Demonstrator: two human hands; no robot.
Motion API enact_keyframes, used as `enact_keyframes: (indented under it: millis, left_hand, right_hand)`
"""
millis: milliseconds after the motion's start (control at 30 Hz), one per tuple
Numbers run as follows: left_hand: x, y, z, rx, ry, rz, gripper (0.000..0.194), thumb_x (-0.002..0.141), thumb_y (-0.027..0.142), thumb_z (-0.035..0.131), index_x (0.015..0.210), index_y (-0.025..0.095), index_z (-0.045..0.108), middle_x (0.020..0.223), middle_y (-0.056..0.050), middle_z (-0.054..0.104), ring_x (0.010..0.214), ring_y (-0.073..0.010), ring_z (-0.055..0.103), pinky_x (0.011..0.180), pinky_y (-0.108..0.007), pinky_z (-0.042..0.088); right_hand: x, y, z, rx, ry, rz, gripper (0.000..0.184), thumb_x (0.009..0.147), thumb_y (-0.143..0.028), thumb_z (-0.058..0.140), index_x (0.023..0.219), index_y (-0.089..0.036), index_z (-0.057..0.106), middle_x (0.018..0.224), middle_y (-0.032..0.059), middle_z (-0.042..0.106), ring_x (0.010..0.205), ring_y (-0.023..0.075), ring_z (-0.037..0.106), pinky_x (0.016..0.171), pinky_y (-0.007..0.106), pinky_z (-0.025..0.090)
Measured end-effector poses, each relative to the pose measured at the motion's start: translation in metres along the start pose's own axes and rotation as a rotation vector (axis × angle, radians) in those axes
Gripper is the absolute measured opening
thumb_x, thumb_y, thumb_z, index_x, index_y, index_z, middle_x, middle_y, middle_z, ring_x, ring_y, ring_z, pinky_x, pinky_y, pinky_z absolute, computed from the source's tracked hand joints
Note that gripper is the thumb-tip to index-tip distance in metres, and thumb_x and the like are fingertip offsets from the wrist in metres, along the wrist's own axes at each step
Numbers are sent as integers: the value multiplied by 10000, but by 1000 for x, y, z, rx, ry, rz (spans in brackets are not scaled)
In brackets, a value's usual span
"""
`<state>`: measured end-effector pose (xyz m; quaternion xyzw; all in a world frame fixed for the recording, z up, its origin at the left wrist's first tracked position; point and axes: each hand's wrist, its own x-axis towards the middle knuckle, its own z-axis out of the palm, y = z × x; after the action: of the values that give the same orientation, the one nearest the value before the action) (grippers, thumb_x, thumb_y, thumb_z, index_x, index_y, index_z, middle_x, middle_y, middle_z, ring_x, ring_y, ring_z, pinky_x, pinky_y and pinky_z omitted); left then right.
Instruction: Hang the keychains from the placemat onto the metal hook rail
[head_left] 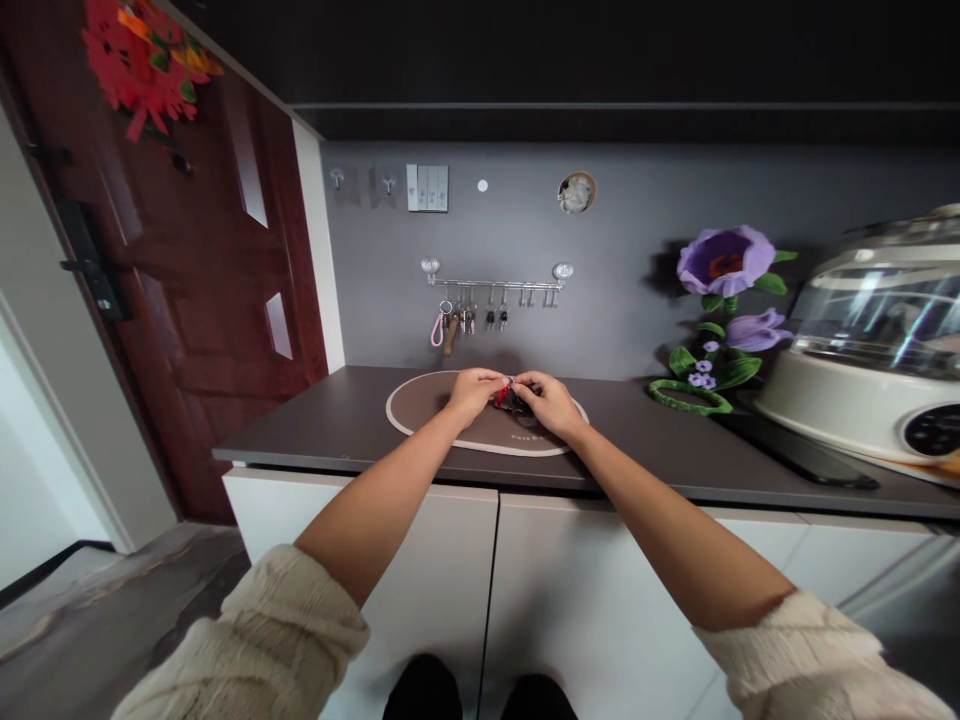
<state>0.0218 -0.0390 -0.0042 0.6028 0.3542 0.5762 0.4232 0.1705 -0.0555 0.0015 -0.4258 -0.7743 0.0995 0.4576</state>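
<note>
Over an oval brown mat with a pale rim, my two hands meet, fingertips almost touching. My left hand pinches a small metal key ring from the left. From the right, my right hand grips the same ring between thumb and fingers. A red piece and dark pieces hang or lie just below the fingertips; their exact shapes are too small to make out. Behind the hands, a metal hook rail on the wall carries several keys, a pink loop and a brown strap.
The dark counter runs above white cabinet doors. Purple artificial flowers, a black flat slab and a cream appliance stand or lie at right. A dark red door is at left. A black overhang spans the top.
</note>
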Motion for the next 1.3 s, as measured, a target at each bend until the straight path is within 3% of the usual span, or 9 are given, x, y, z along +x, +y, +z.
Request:
enact_keyframes:
  millis: [267, 500, 700, 900, 1300]
  left_hand:
    - [1, -3, -1, -8, -31, 32, 257, 588, 294, 659, 761, 103, 670, 629, -38, 647, 528, -85, 517, 553, -224, 414]
    - [1, -4, 0, 58, -63, 89, 320, 655, 375, 605, 828, 111, 654, 770, -76, 672, 677, -137, 582, 602, -241, 441]
    - [6, -9, 0, 237, 31, 178, 261, 746, 344, 494, 769, 117, 622, 744, -78, 658, 675, -138, 582, 629, -254, 447]
    - [10, -18, -2, 389, 110, 194, 218, 753, 300, 455, 716, 137, 595, 704, -48, 637, 654, -132, 563, 667, -267, 431]
    - [14, -22, -1, 348, 66, 183, 215, 745, 293, 439, 708, 140, 585, 689, -45, 626, 646, -132, 552, 653, -255, 414]
  right_hand:
    - [2, 7, 2, 71, 64, 54, 225, 729, -359, 515, 805, -180, 629, 813, 31, 652, 735, 140, 576, 715, 262, 438]
    - [2, 7, 0, 85, 79, 29, 246, 746, -381, 481, 809, -176, 601, 807, 25, 635, 730, 136, 569, 717, 266, 437]
    - [4, 8, 0, 118, 74, 19, 229, 750, -384, 465, 775, -179, 565, 766, 13, 605, 702, 124, 550, 693, 253, 434]
    - [9, 6, -1, 210, 101, 47, 221, 766, -398, 438, 754, -189, 507, 696, -7, 547, 646, 110, 519, 643, 242, 445]
    - [46, -18, -17, 576, 128, 231, 145, 741, -329, 482, 786, -200, 433, 702, -6, 555, 632, 133, 591, 563, 271, 487]
